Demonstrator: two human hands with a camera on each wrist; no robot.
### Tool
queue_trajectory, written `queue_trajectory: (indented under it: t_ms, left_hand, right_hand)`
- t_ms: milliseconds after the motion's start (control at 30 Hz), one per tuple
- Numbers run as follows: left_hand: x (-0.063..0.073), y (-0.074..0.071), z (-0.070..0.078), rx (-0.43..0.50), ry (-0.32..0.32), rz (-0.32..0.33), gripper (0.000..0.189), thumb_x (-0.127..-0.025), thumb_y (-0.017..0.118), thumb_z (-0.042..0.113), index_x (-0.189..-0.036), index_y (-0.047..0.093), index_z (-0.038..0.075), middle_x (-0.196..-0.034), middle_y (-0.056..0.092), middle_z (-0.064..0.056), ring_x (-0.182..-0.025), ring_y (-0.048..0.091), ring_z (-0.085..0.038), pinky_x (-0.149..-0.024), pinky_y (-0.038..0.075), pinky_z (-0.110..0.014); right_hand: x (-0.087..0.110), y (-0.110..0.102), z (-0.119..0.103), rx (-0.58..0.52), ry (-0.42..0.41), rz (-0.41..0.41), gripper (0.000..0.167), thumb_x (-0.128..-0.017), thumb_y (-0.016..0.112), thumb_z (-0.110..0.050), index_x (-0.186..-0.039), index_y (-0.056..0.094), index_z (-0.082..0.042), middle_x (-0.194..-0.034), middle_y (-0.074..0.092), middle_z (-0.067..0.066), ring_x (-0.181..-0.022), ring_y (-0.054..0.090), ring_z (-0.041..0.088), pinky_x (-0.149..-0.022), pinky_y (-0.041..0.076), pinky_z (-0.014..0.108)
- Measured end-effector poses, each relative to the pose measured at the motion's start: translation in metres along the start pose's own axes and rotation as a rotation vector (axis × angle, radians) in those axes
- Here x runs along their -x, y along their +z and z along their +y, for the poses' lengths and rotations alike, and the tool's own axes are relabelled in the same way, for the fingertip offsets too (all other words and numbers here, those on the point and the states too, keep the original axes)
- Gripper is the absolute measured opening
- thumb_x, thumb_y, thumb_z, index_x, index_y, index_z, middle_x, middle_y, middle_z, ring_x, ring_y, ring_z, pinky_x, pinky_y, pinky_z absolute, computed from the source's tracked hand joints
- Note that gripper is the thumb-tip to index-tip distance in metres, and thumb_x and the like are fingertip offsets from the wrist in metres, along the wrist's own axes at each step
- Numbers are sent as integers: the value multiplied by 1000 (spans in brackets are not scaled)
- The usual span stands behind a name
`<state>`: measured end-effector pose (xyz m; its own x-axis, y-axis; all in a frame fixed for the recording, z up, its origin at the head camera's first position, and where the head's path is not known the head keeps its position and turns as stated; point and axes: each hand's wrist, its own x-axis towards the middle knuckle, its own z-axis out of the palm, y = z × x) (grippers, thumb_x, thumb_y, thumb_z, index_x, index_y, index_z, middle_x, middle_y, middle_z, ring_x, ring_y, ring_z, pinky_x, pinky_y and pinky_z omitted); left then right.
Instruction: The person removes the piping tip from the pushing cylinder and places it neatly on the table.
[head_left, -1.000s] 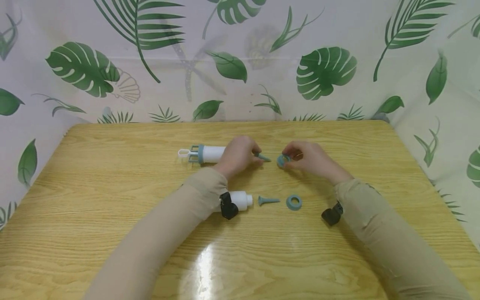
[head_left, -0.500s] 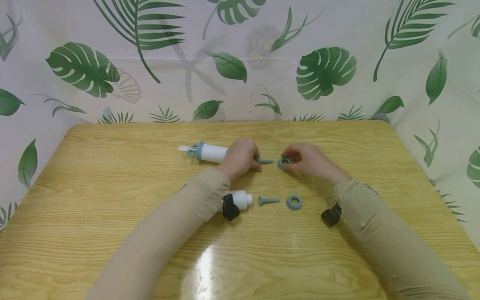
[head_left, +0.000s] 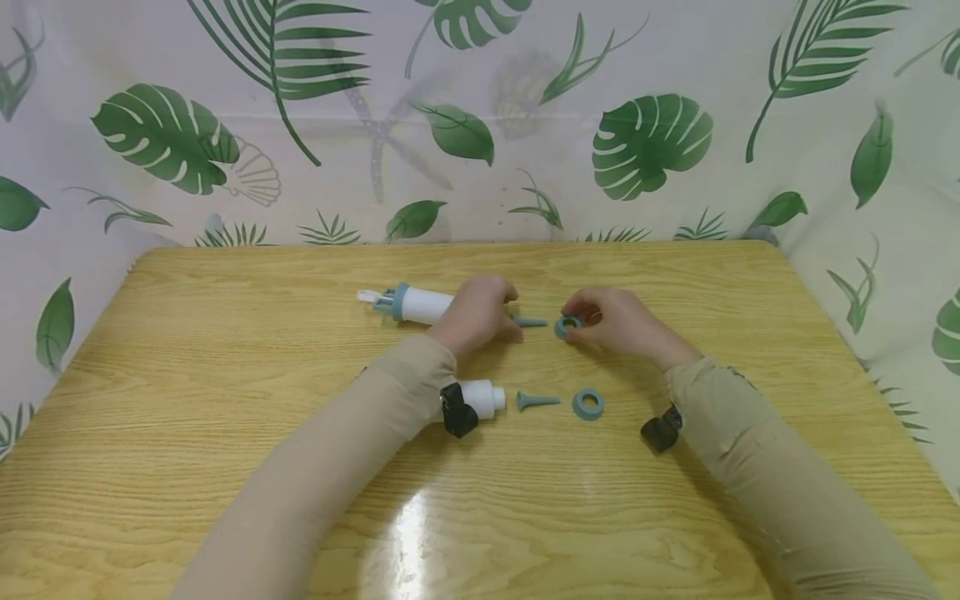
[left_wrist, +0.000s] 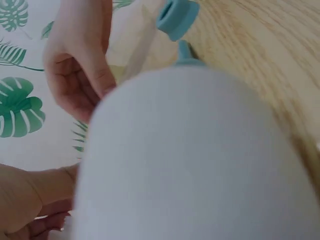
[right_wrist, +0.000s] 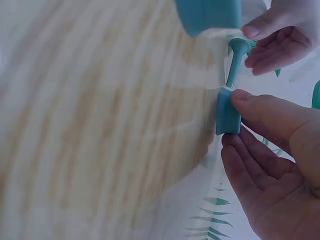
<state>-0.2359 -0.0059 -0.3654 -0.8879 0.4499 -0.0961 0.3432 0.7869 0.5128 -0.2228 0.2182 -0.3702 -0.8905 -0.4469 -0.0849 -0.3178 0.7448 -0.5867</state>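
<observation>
My right hand (head_left: 622, 325) pinches a blue-grey ring (head_left: 567, 327) between thumb and fingers, as the right wrist view also shows (right_wrist: 228, 112). Just left of that ring lies a thin blue-grey nozzle (head_left: 532, 322), narrow end toward it. My left hand (head_left: 478, 312) is at the nozzle's wide end, thumb and fingers spread apart, gripping nothing visible. Behind the left hand lies a white tube (head_left: 425, 306) with a blue-grey slotted end (head_left: 392, 301) and a white loop handle (head_left: 367, 296); the hand hides its right end.
Nearer me, a second white tube (head_left: 480, 400), partly under the left sleeve, lies in line with another nozzle (head_left: 537, 401) and ring (head_left: 588, 404). All rest on a wood-grain table (head_left: 225, 350). A leaf-print cloth (head_left: 510, 183) hangs behind.
The left hand has turned the white tube's handle end slightly and shifted the nozzle a little right, then loosened its fingers from it. The right hand keeps the ring almost in place.
</observation>
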Motion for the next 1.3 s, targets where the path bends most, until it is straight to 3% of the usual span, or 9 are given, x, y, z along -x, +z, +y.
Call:
queue_trajectory:
  t_ms: [167,333,500,667,900,1167,1300]
  left_hand:
    - [6,-16,-9,63,30,-31,64,-77,82,24,-131,56,2,-130,57,-11,-120,51,-24,-99,42,-32]
    - [16,-37,-31,-78,58,-49,72,-72,85,29,-134,54,7,-133,54,-10,-122,49,-26,-102,39,-37]
    - [29,-49,-45,-188,37,-72,73,-69,86,26,-132,55,8,-133,54,-11,-122,48,-27,-101,38,-40]
    - [35,-51,-48,-121,13,-80,59,-70,85,19,-124,62,6,-119,62,-10,-110,54,-25,-96,43,-38]
    - [36,-45,-48,-71,36,-64,52,-67,88,20,-112,69,5,-108,67,-8,-99,58,-21,-90,45,-34]
    - [37,-44,-48,-74,11,-60,58,-68,87,25,-118,66,5,-110,63,-10,-101,56,-23,-90,45,-36]
    - [40,-46,-52,-87,18,-54,64,-71,84,34,-125,62,6,-117,62,-10,-108,55,-25,-93,44,-37]
  right_hand:
    - [0,1,0,4,-3,2,30,-84,74,-14,-109,65,-1,-105,66,13,-99,61,29,-88,49,44]
    - [-1,1,-1,9,-5,-2,32,-83,75,-14,-111,65,-1,-106,66,12,-99,61,28,-88,49,43]
    - [-1,0,-1,17,-7,-9,34,-83,75,-14,-113,65,0,-107,66,13,-99,61,28,-88,49,43]
    - [-2,-1,0,24,-9,-11,35,-82,76,-14,-113,65,0,-106,67,12,-98,61,28,-86,50,42]
    - [-3,1,0,24,-27,-7,34,-82,76,-13,-112,65,1,-104,67,13,-96,61,28,-85,50,43]
    - [-1,0,-1,18,2,-6,37,-83,76,-14,-115,64,1,-108,66,14,-100,61,29,-90,49,44]
    - [4,-3,-3,-5,20,-2,40,-84,74,-17,-118,63,0,-114,63,16,-105,59,30,-92,47,45]
